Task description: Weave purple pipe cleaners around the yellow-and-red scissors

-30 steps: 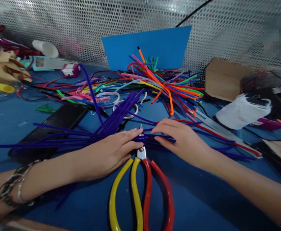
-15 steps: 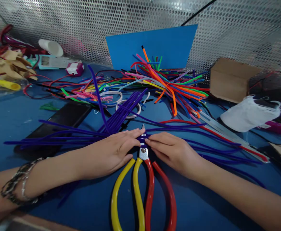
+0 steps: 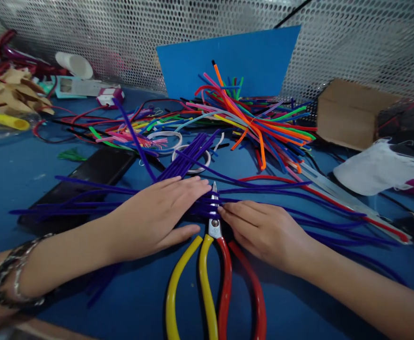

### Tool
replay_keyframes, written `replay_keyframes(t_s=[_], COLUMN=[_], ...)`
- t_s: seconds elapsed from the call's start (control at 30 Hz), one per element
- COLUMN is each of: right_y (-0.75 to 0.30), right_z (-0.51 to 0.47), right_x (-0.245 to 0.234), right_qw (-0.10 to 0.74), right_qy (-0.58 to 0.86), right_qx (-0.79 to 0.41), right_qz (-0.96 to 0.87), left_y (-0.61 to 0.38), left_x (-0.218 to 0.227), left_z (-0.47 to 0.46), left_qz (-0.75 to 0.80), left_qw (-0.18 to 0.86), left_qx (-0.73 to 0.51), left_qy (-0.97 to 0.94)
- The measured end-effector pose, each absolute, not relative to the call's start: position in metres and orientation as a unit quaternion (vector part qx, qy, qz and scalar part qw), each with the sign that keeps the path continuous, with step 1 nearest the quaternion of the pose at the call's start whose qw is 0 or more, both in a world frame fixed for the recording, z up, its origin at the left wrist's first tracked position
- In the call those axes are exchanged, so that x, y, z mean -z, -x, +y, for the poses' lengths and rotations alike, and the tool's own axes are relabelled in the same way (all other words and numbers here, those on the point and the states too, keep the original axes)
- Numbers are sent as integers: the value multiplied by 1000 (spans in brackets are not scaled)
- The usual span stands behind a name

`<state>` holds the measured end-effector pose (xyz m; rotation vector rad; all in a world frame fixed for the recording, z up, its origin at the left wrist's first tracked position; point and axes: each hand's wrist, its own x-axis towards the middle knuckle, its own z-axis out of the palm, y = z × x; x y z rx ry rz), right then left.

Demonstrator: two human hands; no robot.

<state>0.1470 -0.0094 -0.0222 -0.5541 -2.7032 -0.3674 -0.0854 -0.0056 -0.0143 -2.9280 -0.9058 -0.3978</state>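
Dark purple pipe cleaners (image 3: 189, 158) lie woven across one another in the middle, with long strands running out to the left and right. My left hand (image 3: 160, 215) rests flat on the crossing, its fingers stretched out together and the thumb apart. Just right of the crossing, my right hand (image 3: 269, 231) pinches a purple strand between its fingertips and thumb. Scissors (image 3: 214, 228) with a yellow and a red handle lie between both hands, tips pointing away. Several purple strands pass over their closed blades. My left palm hides part of the weave.
Behind are a heap of coloured pipe cleaners (image 3: 253, 123), two white rings (image 3: 196, 169) and a blue board (image 3: 228, 56). A black phone-like slab (image 3: 100, 177) lies at left under purple strands. At right are a cardboard box (image 3: 349, 118) and a white crumpled bag (image 3: 373, 170).
My left hand has flattened and drawn slightly back from the scissor blades, its thumb now spread. The right hand keeps its pinch beside the blades. The whole view has shifted a little.
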Motion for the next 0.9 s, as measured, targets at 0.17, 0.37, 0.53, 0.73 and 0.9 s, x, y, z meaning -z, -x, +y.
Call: replay_keyframes(t_s=[0.17, 0.37, 0.53, 0.73, 0.9], right_y=[-146, -146, -145, -145, -145], right_z=[-10, -10, -10, -10, -11], right_x=[21, 19, 19, 19, 20], right_qw=[173, 179, 185, 188, 189], right_qy=[198, 206, 209, 212, 214], right_qx=[122, 125, 124, 125, 114], right_qz=[-957, -954, -952, -951, -952], left_y=[88, 88, 86, 86, 85], left_x=[10, 9, 8, 8, 11], left_z=[-5, -5, -5, -6, -4], left_qz=[-310, -312, -301, -285, -285], left_qw=[53, 50, 41, 39, 39], left_qx=[143, 163, 176, 207, 199], left_qy=[938, 935, 936, 935, 937])
